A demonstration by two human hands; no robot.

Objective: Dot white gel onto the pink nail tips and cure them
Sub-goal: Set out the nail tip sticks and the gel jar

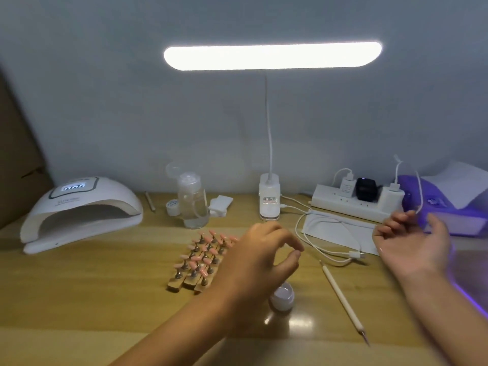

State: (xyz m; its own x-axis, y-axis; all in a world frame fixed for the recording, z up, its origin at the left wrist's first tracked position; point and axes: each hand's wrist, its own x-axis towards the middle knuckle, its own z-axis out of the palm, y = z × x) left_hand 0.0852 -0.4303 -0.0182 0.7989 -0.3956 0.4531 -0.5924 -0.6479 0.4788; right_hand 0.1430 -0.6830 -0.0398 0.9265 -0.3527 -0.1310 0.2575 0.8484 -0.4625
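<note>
Nearest us at 6 o'clock sits the gel jar (282, 297), which looks open with white showing inside, and the left hand (258, 257) hovers just above it. Its fingers (280, 233) are loosely curled, thumb and forefinger close but with a gap between them, and we see nothing held. Just at 9 o'clock of that hand stand the pink nail tips (206, 249), in rows on their little holders on the surface (105, 286), and we can't make out any white dots on them.

At 4 o'clock lies the pen (340, 294), flat on the surface, no hand on it. So we judge the dotting hasn't begun: we're at the set-up. The next move calls for a hand to take the pen, dip its fine tip in the jar, then touch it lightly to each tip.

Over at 2 o'clock the right hand (414, 244) is raised, fingers (393, 223) curled. A white cable (420, 191) drops to meet the fingertips; whether they pinch it, we cannot tell.

For curing we have a white lamp (81, 210) at 10 o'clock, display lit, and a purple lamp (433, 204) at 3 o'clock, glowing.
</note>
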